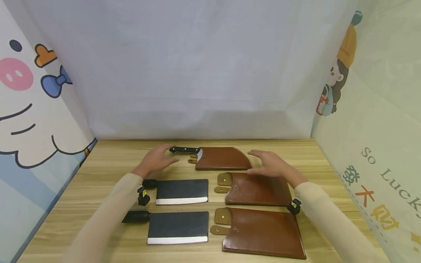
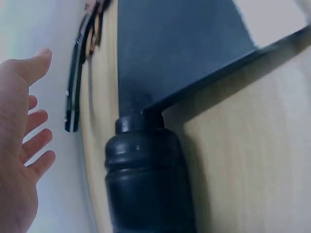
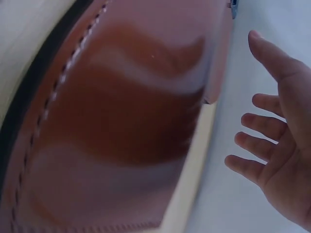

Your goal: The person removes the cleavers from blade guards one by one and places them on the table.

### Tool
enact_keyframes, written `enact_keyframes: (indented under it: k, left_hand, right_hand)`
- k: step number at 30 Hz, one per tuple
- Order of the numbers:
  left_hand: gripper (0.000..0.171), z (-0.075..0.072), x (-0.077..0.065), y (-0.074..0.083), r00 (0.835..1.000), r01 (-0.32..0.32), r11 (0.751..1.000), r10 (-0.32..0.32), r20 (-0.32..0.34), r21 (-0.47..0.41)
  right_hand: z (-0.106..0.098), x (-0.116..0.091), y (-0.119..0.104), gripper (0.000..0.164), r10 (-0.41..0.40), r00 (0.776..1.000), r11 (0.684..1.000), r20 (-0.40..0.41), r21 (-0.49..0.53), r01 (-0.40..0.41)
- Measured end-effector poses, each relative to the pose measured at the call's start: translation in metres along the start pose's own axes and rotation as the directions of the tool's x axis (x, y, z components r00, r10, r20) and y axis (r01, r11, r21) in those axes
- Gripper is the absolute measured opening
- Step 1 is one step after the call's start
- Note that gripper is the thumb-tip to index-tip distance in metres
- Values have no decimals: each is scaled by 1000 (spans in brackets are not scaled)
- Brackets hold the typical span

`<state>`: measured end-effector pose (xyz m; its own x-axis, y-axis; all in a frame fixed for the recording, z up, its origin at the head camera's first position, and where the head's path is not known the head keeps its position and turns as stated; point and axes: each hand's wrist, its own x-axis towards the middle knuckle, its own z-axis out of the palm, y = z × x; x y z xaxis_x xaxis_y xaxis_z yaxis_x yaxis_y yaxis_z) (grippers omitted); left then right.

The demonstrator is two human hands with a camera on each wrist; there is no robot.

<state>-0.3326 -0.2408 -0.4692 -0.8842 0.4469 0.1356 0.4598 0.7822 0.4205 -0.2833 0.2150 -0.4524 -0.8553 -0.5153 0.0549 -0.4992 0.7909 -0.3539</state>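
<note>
The brown sheaths [image 1: 263, 233] look like smooth, glossy, stitched leather with matt tan flaps [image 1: 223, 213], the cleaver blades [image 1: 177, 224] like matt dark metal with bright edge strips [image 1: 177, 240], their black handles [image 2: 148, 191] have a smooth, soft sheen, the counter [image 1: 105, 170] shows wood grain, and the backdrop [image 1: 197, 73] resembles faintly creased cloth.

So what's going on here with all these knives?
A person has both hands around a knife in its sheath: the left hand by the handle, the right hand near the sheath's other end. Neither is holding anything. Closer to the person lie two bare cleavers, with two more sheaths to their right.
</note>
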Motion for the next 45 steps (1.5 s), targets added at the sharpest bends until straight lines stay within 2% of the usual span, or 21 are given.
enact_keyframes:
  k: [6, 10, 18, 23, 30, 35, 45]
  left_hand:
    - [72, 10, 13, -8, 1000, 18, 1000, -18, 14, -15]
    - [72, 15, 20, -10, 999, 39, 998, -37, 33, -54]
    - [71, 23, 31, -15, 998, 43, 993, -37, 56, -112]
    - [67, 27, 34, -16, 999, 37, 993, -33, 36, -113]
    - [60, 31, 36, -17, 999, 43, 993, -44, -6, -114]
    - [57, 33, 37, -16, 998, 57, 992, -60, -20, -117]
    - [57, 33, 39, -15, 995, 103, 987, -101, 16, -121]
  right_hand:
    - [15, 15, 2, 82, 54, 998, 995, -27, 89, -51]
    - [24, 26, 3, 84, 71, 997, 993, -39, 100, -67]
    - [36, 40, 9, 90, 111, 994, 984, 8, 141, -111]
    - [40, 47, 9, 94, 127, 991, 978, 48, 162, -134]
    - [45, 55, 6, 96, 122, 988, 985, 98, 109, -132]
    - [45, 56, 3, 93, 121, 989, 988, 89, 81, -128]
    - [42, 53, 2, 92, 105, 993, 988, 51, 111, -110]
